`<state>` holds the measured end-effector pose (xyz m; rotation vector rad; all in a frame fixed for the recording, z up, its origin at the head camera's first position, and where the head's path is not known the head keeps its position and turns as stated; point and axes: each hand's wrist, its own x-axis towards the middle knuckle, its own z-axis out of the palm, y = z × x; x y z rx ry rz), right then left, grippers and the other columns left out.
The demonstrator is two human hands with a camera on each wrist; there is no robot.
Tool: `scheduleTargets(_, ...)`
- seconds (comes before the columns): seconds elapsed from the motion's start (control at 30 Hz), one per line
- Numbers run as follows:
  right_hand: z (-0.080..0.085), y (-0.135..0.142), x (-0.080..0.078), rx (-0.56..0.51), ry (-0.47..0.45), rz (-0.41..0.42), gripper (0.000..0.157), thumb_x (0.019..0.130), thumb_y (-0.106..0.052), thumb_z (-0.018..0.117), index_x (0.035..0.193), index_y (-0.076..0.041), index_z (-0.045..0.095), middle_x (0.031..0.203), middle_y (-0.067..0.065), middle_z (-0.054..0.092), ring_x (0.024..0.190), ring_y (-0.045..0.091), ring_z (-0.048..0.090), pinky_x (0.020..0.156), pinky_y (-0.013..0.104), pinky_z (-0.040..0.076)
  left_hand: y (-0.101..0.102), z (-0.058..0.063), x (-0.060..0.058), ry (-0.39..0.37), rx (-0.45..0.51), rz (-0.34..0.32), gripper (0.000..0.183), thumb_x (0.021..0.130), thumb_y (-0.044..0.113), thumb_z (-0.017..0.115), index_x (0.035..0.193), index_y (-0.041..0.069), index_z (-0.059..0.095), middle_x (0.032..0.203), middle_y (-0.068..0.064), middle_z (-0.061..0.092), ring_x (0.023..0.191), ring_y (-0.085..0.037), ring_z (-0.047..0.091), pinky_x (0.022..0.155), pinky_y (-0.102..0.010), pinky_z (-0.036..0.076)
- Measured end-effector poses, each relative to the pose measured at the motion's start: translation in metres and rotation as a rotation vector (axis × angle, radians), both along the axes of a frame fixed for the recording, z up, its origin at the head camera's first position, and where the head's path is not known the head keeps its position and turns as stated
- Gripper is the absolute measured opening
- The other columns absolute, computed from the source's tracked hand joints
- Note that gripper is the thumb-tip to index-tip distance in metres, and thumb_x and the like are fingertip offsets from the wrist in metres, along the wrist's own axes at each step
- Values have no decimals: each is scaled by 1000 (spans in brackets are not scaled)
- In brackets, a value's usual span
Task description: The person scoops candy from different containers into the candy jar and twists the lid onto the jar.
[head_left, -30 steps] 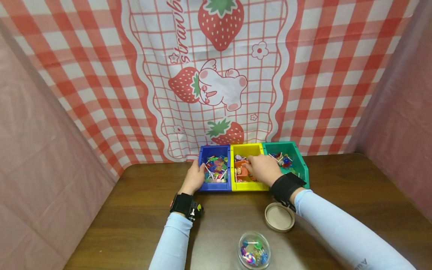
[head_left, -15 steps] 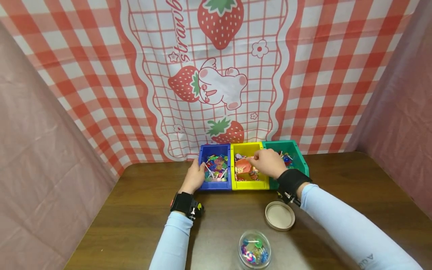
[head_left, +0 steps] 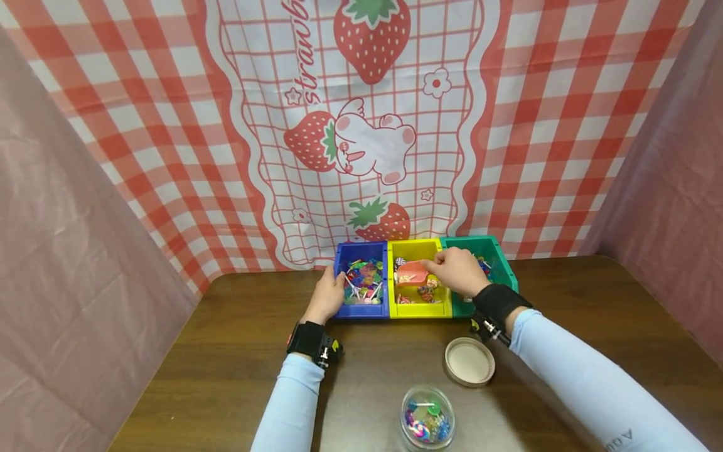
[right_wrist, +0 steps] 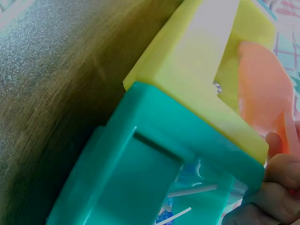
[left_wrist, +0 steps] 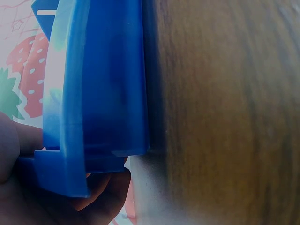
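Three joined bins hold wrapped candies and lollipops: blue (head_left: 361, 312), yellow (head_left: 420, 311) and green (head_left: 508, 279). My left hand (head_left: 326, 296) grips the outer side wall of the blue bin; in the left wrist view, fingers curl around its blue edge (left_wrist: 70, 117). Over the yellow bin, my right hand (head_left: 459, 272) pinches the handle of an orange scoop (head_left: 412, 271). Some small candies lie in the scoop's bowl. In the right wrist view the scoop (right_wrist: 262, 89) is tilted above the yellow wall, and its bowl faces away from the camera.
A glass jar (head_left: 427, 444) with several candies stands near the front of the wooden table (head_left: 237, 351). Its round beige lid (head_left: 470, 362) lies between jar and bins. A strawberry-print cloth (head_left: 373, 150) hangs right behind the bins.
My right hand has moved a little to the right, and the scoop has come up out of the yellow bin's candies, showing its bowl. My left hand stays on the blue bin.
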<state>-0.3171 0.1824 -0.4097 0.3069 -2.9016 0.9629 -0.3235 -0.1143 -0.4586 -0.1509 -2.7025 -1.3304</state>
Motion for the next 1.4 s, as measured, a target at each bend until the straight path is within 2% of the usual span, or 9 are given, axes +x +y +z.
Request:
scheduleTargets(0.27, -1, 10, 2, -83, -90, -28, 52, 101, -42, 56, 60, -11, 46, 56, 0, 32, 48, 19, 35, 49, 29, 25, 0, 0, 1, 7, -23, 4, 37, 107, 16, 40, 135, -8, 46, 126, -27, 59, 120, -38, 55, 103, -52, 42)
scheduleTargets(0.63, -6, 12, 1, -141, -98, -21, 52, 101, -46, 54, 63, -11, 49, 58, 0, 37, 50, 20, 36, 48, 29, 25, 0, 0, 1, 8, -22, 7, 37, 108, 19, 40, 133, -7, 47, 124, -26, 60, 119, -37, 56, 102, -51, 42)
scheduleTargets(0.83, -11, 17, 4, -198, -128, -14, 54, 100, -52, 52, 71, -7, 57, 61, 1, 42, 51, 19, 38, 48, 28, 28, 1, 0, 1, 7, -21, 1, 38, 108, 19, 40, 134, -7, 47, 125, -26, 59, 119, -38, 56, 102, -51, 42)
scheduleTargets(0.97, -8, 18, 11, -219, -125, 6, 55, 100, -53, 52, 77, -4, 59, 63, 2, 43, 52, 20, 42, 47, 29, 32, 0, -2, -1, 8, -19, 2, 37, 108, 18, 40, 134, -7, 46, 125, -26, 59, 120, -37, 55, 102, -51, 42)
scheduleTargets(1.17, -2, 19, 27, -240, -68, 37, 55, 99, -53, 55, 71, -5, 54, 59, 1, 35, 51, 24, 46, 46, 31, 35, 0, -1, -1, -5, -7, -1, 38, 108, 18, 40, 136, -7, 45, 127, -26, 58, 121, -37, 54, 103, -51, 41)
scheduleTargets(1.3, 5, 22, 46, -230, -26, 84, 55, 98, -50, 58, 72, -3, 56, 61, 1, 38, 55, 24, 45, 51, 30, 34, 0, 1, 1, -7, 1, -8, 37, 108, 18, 40, 136, -6, 46, 126, -26, 59, 121, -36, 55, 103, -51, 42)
scheduleTargets(1.4, 10, 26, 63, -208, 18, 131, 49, 98, -46, 60, 69, -7, 57, 60, -2, 38, 56, 20, 40, 52, 30, 30, 0, 2, 1, -4, -3, -8, 37, 108, 18, 40, 135, -6, 46, 125, -25, 59, 120, -36, 55, 102, -51, 42)
